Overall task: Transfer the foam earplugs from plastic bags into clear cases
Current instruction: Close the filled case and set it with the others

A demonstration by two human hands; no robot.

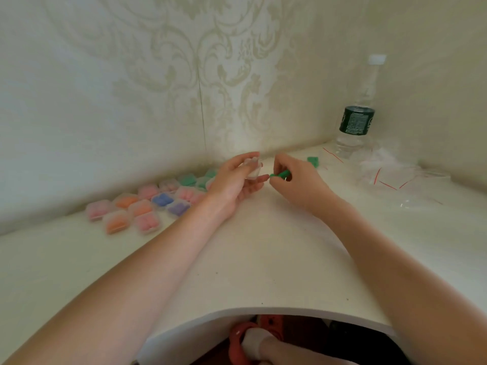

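- Green foam earplug (281, 174) sits pinched between the thumb and fingertips of the right hand (295, 180), its tip aimed at the small clear plastic case (253, 168).
- That case is gripped by the curled fingers of the left hand (234, 180), above the white table (250, 259).
- Filled clear cases of pink, orange, blue, purple and green earplugs (147, 206) lie in a cluster left of the hands.
- Empty clear plastic bags with red strips (390, 175) lie at the right, beside a clear water bottle with a green label (357, 114).

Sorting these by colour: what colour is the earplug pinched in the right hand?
Green. The earplug pinched by the right hand shows clearly in the head view.
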